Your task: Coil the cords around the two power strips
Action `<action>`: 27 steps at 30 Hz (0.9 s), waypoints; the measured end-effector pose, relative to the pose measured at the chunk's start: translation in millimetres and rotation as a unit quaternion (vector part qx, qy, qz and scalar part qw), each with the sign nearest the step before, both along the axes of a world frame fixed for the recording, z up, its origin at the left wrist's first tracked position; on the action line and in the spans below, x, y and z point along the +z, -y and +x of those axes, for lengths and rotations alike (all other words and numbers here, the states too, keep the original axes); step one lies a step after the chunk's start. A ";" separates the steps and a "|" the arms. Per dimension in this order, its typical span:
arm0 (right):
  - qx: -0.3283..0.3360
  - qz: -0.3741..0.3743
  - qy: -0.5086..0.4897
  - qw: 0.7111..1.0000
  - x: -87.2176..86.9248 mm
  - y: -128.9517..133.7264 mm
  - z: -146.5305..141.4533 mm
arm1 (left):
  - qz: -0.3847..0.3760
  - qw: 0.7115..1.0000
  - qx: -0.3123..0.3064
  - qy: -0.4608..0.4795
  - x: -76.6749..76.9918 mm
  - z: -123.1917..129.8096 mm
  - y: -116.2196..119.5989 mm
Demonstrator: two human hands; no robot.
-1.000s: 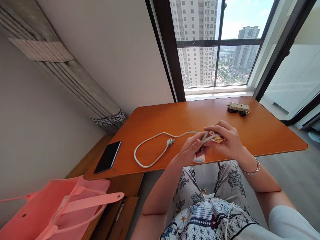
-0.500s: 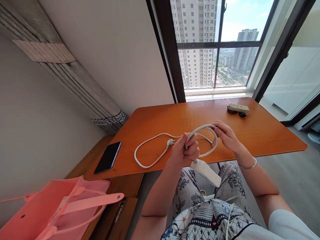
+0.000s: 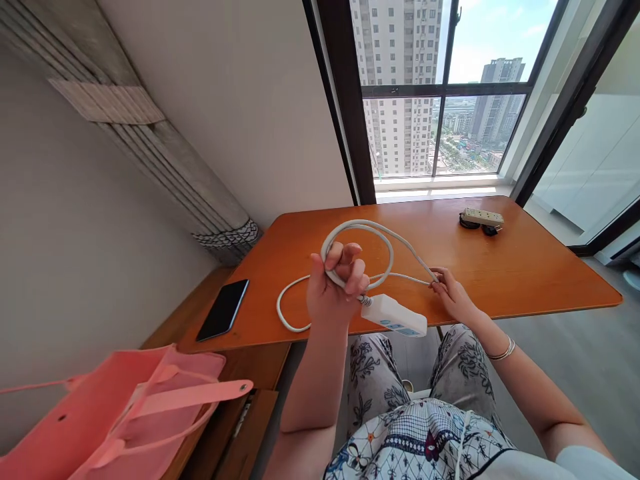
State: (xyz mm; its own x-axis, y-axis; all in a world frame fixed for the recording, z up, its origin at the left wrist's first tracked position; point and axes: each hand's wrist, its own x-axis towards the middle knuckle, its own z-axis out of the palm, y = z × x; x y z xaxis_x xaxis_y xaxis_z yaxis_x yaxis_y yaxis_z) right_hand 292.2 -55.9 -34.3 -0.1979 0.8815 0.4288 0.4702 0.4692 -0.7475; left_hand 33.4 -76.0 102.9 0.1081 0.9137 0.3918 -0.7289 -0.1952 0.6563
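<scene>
My left hand (image 3: 337,277) is raised over the front of the table, its fingers curled around loops of a white cable (image 3: 387,250). From that hand a white power strip (image 3: 395,315) hangs on its cord, tilted, above the table's front edge. Farther right, my right hand (image 3: 453,292) pinches the same cable between thumb and fingers, low over the tabletop. Part of the cable lies in a curve on the table left of my left hand. The plug is hidden.
On the wooden table (image 3: 540,267), a black phone (image 3: 223,310) lies at the left, and a beige power strip (image 3: 483,217) with a black cord sits at the back right. A pink bag (image 3: 120,413) rests at the lower left. Behind the table is a window.
My left hand has moved left and up, lifting the cable loops and the white power strip. My right hand has moved slightly right and down, drawing the loop wider. The plug has gone from view.
</scene>
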 end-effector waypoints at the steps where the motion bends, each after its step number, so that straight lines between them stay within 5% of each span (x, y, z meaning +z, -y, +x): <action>1: -0.042 0.032 -0.012 0.999 0.5 0.8 1.7 | 0.003 1.000 0.010 -0.004 -0.8 0.9 -1.7; 5: -0.096 0.150 0.048 0.983 16.3 6.5 4.2 | 0.035 0.999 0.020 -0.028 -5.4 7.5 -6.9; 11: -0.017 0.271 0.239 0.932 59.1 28.3 -1.2 | 0.038 0.994 0.033 -0.098 -12.7 13.6 -13.6; 19: 0.093 0.363 0.307 0.875 126.6 57.3 -26.2 | 0.107 0.972 -0.028 -0.205 -18.9 25.4 -2.8; 22: 0.117 0.366 0.279 0.880 140.2 59.2 -37.0 | 0.142 0.950 -0.051 -0.273 -21.7 31.9 1.7; 27: 0.116 0.277 0.197 0.933 153.2 57.8 -46.0 | 0.124 0.925 -0.074 -0.352 -29.8 35.5 1.5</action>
State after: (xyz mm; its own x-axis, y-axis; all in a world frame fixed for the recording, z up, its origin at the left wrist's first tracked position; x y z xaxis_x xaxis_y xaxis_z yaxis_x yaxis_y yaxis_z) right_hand 246.2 -113.8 118.9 -0.5936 0.4597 0.6605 0.4954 0.8556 -0.1503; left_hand 68.9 -77.5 73.1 0.5333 0.7594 0.3728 -0.1694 -0.3359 0.9266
